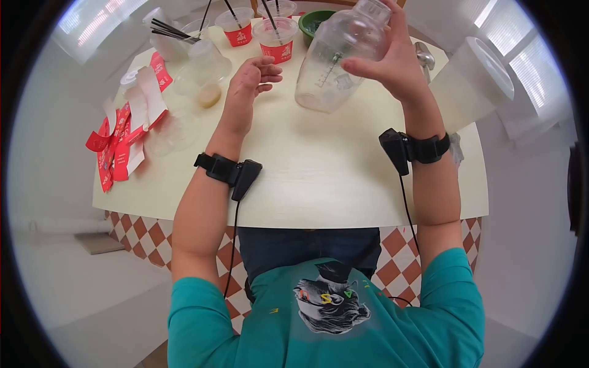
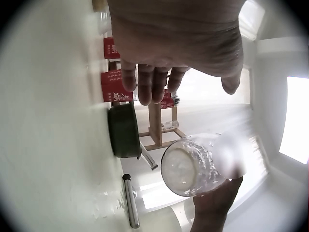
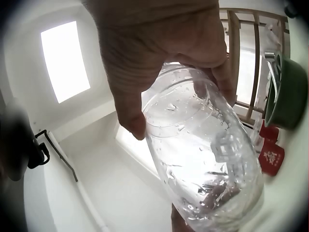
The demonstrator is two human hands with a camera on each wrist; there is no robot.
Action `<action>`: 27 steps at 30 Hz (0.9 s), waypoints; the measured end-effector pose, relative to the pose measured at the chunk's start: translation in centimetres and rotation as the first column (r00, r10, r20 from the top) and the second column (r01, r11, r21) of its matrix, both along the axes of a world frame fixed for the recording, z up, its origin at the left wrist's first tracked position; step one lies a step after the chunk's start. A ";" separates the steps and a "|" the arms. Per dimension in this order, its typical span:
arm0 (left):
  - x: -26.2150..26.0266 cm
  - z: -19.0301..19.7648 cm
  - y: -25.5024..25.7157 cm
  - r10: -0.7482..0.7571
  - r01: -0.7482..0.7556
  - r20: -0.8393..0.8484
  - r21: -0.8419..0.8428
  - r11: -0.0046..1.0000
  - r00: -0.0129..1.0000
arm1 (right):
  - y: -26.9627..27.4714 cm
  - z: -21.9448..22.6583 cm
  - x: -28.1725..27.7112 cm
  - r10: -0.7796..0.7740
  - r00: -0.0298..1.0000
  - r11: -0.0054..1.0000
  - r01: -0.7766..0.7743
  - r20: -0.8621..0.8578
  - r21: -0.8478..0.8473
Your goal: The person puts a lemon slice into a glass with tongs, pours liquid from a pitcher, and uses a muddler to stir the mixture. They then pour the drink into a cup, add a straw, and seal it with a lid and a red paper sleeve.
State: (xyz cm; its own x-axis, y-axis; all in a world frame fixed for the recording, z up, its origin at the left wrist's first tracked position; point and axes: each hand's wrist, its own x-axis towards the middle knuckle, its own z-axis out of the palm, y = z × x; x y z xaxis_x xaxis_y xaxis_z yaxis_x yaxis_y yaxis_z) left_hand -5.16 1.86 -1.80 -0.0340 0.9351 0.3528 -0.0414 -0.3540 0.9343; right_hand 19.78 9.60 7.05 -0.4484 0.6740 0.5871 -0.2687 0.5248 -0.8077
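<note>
From my end I have the right hand (image 1: 399,64) grasping the clear shaker (image 1: 334,54), thumb on its near side, and holding it tilted above the table (image 1: 325,178). To the shaker's left, and apart from it, the left hand (image 1: 248,86) is relaxed and released. My head view gives me the printed scale on the shaker's wall, the red cup (image 1: 274,48) with a black straw to its left, and the big pitcher (image 1: 469,86) to its right. Only the right wrist camera clearly brings up the droplets and a clear cube (image 3: 224,146) inside. The green bowl (image 1: 308,23) is partly hidden behind the shaker from above; the left wrist camera shows me a metal handle (image 2: 148,157) jutting from it, plus the shaker's round base.
</note>
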 end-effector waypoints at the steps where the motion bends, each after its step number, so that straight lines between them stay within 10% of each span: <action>1: -0.1 0.0 0.0 -0.003 0.003 -0.011 -0.006 1.000 1.000 | -0.1 0.1 -0.1 -0.171 0.976 0.957 0.131 0.135 0.260; 2: -0.1 0.1 -0.1 -0.007 0.007 -0.024 -0.010 1.000 1.000 | -0.3 0.2 -0.2 -0.361 0.907 0.831 0.208 0.215 0.517; 3: -0.2 0.0 0.0 -0.007 0.007 -0.022 -0.012 1.000 1.000 | -1.3 0.3 -1.1 0.031 0.999 0.999 -0.032 0.025 0.037; 4: -0.3 0.0 0.0 -0.009 0.009 -0.013 -0.007 1.000 1.000 | -1.6 0.4 -1.0 0.032 0.999 0.999 -0.033 0.029 0.036; 6: -0.3 -0.1 0.1 -0.009 0.009 0.001 0.001 1.000 1.000 | -1.8 0.5 -0.8 -0.424 0.866 0.813 0.234 0.265 0.534; 12: -0.1 0.2 0.0 -0.013 0.012 -0.021 -0.030 0.999 1.000 | -3.0 0.4 -1.8 -0.294 0.895 0.930 0.186 0.337 0.316; 15: 0.0 0.3 -0.1 -0.049 0.047 -0.026 -0.058 0.997 0.998 | -3.1 -0.3 -2.6 -0.420 0.839 0.806 0.171 0.344 0.567; 27: 1.2 1.0 -0.8 -0.238 0.232 -0.127 -0.061 0.971 0.963 | -5.2 -1.7 -4.4 -0.273 0.886 0.897 0.094 0.374 0.432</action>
State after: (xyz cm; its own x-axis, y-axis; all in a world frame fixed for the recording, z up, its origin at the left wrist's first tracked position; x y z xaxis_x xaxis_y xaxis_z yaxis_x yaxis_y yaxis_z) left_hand -3.96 1.04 -0.76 0.2327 0.9263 0.2963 0.0063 -0.3061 0.9520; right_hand 15.42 4.39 5.36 -0.6003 0.5231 0.6050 0.1780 0.8249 -0.5366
